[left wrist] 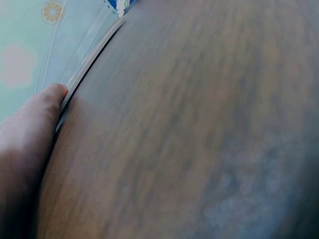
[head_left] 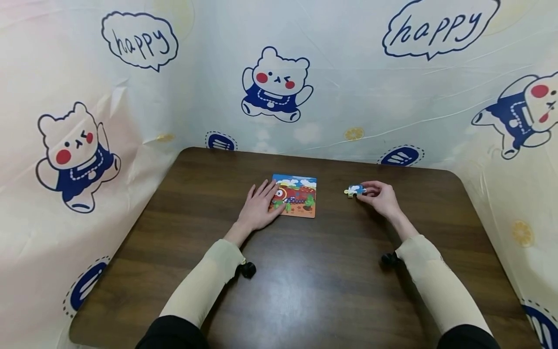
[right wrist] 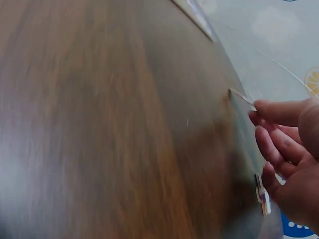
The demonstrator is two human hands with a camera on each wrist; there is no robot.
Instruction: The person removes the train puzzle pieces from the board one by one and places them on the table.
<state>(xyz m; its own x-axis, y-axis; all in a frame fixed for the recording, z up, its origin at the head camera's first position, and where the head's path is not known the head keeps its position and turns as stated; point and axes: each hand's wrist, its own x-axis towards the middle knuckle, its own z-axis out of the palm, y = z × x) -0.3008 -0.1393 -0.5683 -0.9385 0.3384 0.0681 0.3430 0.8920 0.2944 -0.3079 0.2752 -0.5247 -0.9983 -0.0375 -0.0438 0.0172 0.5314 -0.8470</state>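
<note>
A square puzzle (head_left: 301,196) lies flat on the table, its picture showing a red train under a blue sky with green cacti. My left hand (head_left: 261,206) rests on its left side with fingers spread and straight. In the left wrist view, the thumb lies at the puzzle's thin edge (left wrist: 94,55). To the right, my right hand (head_left: 380,198) pinches a small blue and white jigsaw piece (head_left: 354,189) between thumb and fingers. The right wrist view shows that piece (right wrist: 241,95) edge-on at the fingertips, with another small piece (right wrist: 263,195) close by a lower fingertip.
The brown wooden table (head_left: 305,271) has rounded corners. A printed cloth (head_left: 348,97) with bears and lettering hangs along its back and sides. A black wrist camera (head_left: 248,269) sits at the left cuff, another (head_left: 389,260) at the right.
</note>
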